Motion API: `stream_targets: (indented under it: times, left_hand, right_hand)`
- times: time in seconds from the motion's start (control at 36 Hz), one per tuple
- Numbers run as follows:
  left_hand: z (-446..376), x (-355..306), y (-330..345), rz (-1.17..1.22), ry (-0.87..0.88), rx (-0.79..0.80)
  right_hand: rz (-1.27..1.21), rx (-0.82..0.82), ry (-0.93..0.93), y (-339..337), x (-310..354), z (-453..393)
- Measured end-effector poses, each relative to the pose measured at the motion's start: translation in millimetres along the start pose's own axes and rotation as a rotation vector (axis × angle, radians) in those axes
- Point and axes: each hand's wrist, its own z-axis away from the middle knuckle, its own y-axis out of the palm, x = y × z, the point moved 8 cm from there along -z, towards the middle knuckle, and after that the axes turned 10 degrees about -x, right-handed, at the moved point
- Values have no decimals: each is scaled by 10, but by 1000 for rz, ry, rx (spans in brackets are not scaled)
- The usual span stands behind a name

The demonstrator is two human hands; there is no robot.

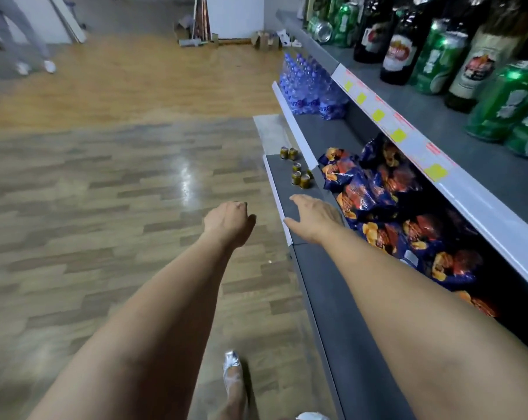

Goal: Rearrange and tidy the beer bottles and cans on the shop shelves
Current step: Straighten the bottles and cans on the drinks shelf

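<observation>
Plenty of bare grey bottom shelf (326,286) ahead; my right hand (312,219) reaches flat over its white edge, fingers straight, left hand (228,221) curled empty over the floor.

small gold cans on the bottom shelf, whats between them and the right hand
Nothing: in the head view only bare grey shelf lies between the right hand and the nearest gold cans.
</observation>
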Motion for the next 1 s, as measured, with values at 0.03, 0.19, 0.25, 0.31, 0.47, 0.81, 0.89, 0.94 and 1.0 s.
stream_targets:
  times: [0.03, 0.19, 0.25, 0.31, 0.47, 0.81, 0.89, 0.94, 1.0]
  left_hand:
    - [-156, 63, 5, -1, -1, -3]
    - [-1211, 399, -50, 4, 21, -29]
    - [-1562, 498, -80, 23, 25, -32]
    - [-1898, 593, -103, 38, 37, -37]
    - [-2759, 810, -63, 35, 56, -27]
    - [-4639, 779, 227, 5, 111, -21]
    - [-5198, 687, 195, 6, 133, -44]
    - [-5565, 640, 173, 11, 153, -52]
    - [-5911, 612, 156, 2, 164, -54]
  right_hand:
    - [4, -5, -3, 10, 17, -170]
    - [51, -51, 17, -66, 118, -1240]
    - [56, -67, 24, -87, 179, -1604]
    - [40, -77, 45, -91, 241, -1937]
    - [7, -57, 70, -3, 385, -2798]
    - [1, -116, 91, 55, 145, -4686]
    - [11, -128, 81, 47, 43, -5217]
    - [17, -125, 72, 22, -24, -5554]
    - [20, -128, 73, -15, -90, -5875]
